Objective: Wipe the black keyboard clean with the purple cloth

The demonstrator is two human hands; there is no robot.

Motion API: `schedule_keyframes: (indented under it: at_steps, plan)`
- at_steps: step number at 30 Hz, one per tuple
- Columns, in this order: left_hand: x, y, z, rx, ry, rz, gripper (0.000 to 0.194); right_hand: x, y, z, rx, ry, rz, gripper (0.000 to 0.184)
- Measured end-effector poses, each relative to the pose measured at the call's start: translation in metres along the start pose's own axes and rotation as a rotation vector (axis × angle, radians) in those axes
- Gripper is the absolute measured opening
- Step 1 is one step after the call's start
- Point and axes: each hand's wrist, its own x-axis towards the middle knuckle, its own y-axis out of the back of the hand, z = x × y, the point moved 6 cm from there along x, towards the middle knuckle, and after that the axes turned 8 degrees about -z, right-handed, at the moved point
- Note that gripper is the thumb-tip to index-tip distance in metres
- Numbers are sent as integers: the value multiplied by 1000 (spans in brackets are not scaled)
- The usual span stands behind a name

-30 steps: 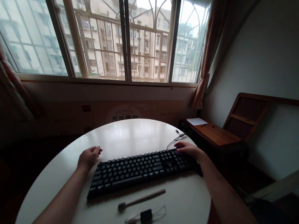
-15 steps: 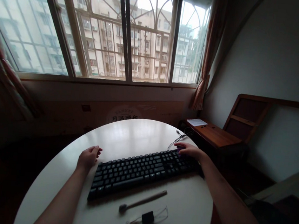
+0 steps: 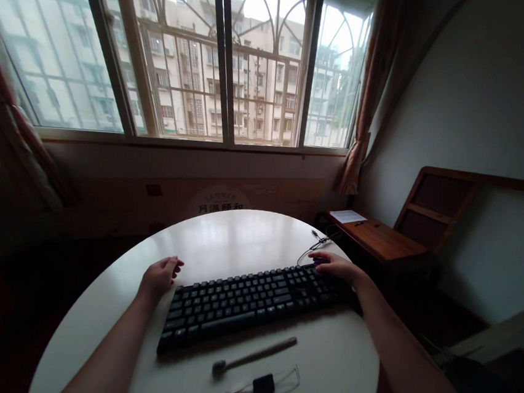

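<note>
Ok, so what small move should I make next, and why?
I'd probably rest your left hand on the keyboard's left end to steady it. That hand's fingers are curled beside that end, with nothing visible in them, while your right hand has its fingers on a partly hidden purple object at the right end; pressing there might shift the keyboard.
</note>
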Motion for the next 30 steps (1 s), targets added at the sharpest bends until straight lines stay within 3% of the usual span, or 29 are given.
schedule_keyframes:
  at_steps: [6,19,26,30]
  plan:
    - [-1,0,1,13,14,3,44,-7,-3,-3,163,-13,-23,61]
    - [0,-1,-1,30,9,-3,42,-7,-6,-2,186,-18,-69,75]
    - [-6,-2,7,40,20,-9,43,6,0,4,-12,-10,48,56]
    - [-7,-2,7,44,16,-9,43,4,-3,-1,-60,-19,28,59]
